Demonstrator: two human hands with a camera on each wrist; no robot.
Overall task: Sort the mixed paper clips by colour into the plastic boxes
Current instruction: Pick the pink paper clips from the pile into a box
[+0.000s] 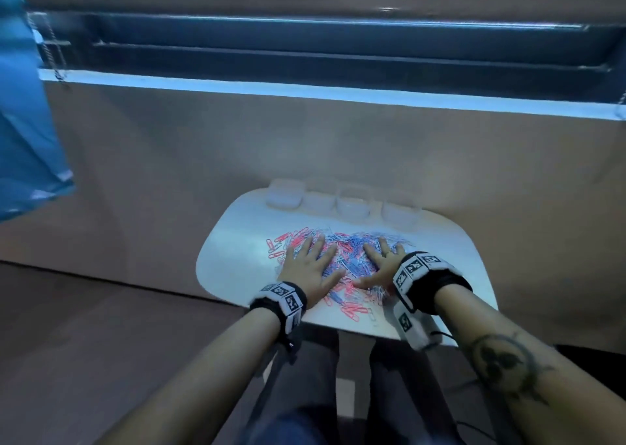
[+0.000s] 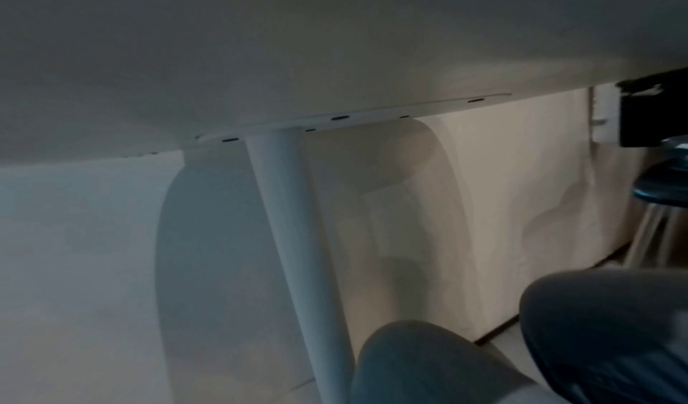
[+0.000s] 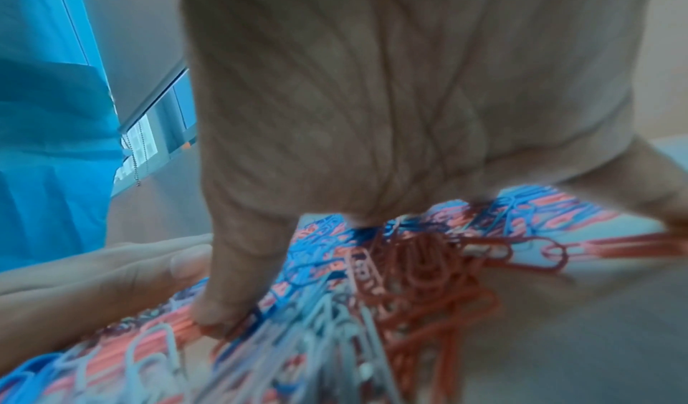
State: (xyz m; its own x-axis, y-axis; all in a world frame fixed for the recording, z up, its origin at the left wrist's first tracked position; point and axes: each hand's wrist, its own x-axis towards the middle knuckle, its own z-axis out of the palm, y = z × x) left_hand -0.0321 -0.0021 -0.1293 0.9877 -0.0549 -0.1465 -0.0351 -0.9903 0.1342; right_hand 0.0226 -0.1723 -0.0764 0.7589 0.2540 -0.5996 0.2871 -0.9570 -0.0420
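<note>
A mixed pile of red, blue and white paper clips [image 1: 345,258] lies spread on the small white table [image 1: 237,241]. Several clear plastic boxes [image 1: 354,204] stand in a row along the table's far edge and look empty. My left hand [image 1: 310,265] lies flat on the left part of the pile with its fingers spread. My right hand [image 1: 382,265] lies flat on the right part, thumb pointing inward. The right wrist view shows the right hand's palm [image 3: 372,101] over the clips [image 3: 428,278], thumb tip touching them, and the left hand's fingers [image 3: 111,269] beside it.
A brown wall rises right behind the table, with a lit window sill [image 1: 305,92] above it. A blue curtain [image 1: 27,122] hangs at the far left. The left wrist view shows the table's underside [image 2: 297,42], a white leg [image 2: 294,234] and my knees [image 2: 428,363].
</note>
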